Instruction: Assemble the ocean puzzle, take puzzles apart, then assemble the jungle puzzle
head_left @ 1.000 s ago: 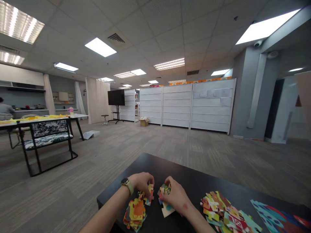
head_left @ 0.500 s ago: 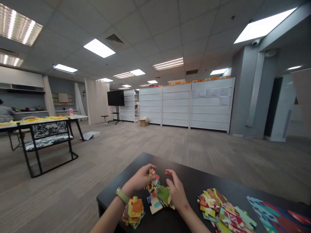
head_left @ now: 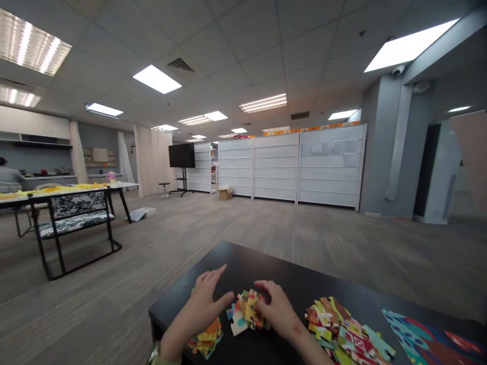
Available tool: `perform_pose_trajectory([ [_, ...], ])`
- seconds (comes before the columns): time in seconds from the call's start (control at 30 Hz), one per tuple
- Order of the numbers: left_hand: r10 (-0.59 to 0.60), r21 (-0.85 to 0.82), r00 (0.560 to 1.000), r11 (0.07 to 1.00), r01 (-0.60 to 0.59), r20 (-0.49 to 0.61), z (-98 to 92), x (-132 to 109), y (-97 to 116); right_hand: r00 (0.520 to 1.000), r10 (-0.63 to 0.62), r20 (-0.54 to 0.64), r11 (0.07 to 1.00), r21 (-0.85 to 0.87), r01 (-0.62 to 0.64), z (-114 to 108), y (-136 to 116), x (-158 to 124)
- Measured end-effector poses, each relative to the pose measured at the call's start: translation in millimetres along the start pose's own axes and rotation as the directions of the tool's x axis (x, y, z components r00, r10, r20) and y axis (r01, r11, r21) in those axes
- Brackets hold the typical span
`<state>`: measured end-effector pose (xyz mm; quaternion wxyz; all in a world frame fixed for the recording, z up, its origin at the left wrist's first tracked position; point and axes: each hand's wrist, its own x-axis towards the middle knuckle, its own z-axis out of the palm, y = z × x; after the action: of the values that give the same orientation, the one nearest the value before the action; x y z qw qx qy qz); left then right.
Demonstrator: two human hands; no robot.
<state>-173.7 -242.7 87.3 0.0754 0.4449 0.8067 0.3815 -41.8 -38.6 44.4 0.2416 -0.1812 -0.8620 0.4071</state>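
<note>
Several jigsaw puzzle pieces (head_left: pixel 243 315) lie in a small heap on the black table between my hands. My right hand (head_left: pixel 280 310) curls around the right side of this heap, its thumb and fingers on the pieces. My left hand (head_left: pixel 203 304) hovers to the left of it with its fingers spread and nothing in them. Beneath my left wrist sits a stack of puzzle pieces (head_left: pixel 209 340), partly hidden by the hand. A larger pile of puzzle pieces (head_left: pixel 352 332) lies to the right of my right forearm.
A colourful printed sheet or board (head_left: pixel 422 339) lies at the table's right. Across the carpeted floor stand a black-framed chair (head_left: pixel 78 218), a white table (head_left: pixel 122 184) with yellow things on it, a screen on a stand (head_left: pixel 181 155) and white shelving panels (head_left: pixel 274 167). A person (head_left: pixel 9 175) is at the far left.
My left hand has come off the pieces, moved left and nearer, and spread open. My right hand has closed on the pieces in the middle heap, which now sit more together.
</note>
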Motion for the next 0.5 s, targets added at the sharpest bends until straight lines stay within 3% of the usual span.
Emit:
perform_pose_trajectory([
  [0.07, -0.198, 0.175, 0.979, 0.967, 0.187, 0.052, 0.3, -25, -14, 0.999, 0.051, 0.017, 0.996, -0.068, -0.049, 8, 5, -3],
  [0.13, -0.261, 0.259, 0.959, 0.939, 0.226, 0.108, 8.5, -42, -23, 0.995, 0.092, 0.026, 0.99, -0.11, -0.088, 15, 7, -5],
  [0.3, -0.14, 0.375, 0.984, 0.923, 0.089, 0.11, 33.6, -49, -23, 0.995, 0.091, 0.029, 0.987, -0.139, -0.086, 19, 3, -10],
  [0.5, 0.035, 0.41, 0.999, 0.912, -0.023, -0.022, 43.1, -46, -34, 0.999, -0.025, 0.023, 0.996, -0.081, 0.026, 20, -8, -20],
])
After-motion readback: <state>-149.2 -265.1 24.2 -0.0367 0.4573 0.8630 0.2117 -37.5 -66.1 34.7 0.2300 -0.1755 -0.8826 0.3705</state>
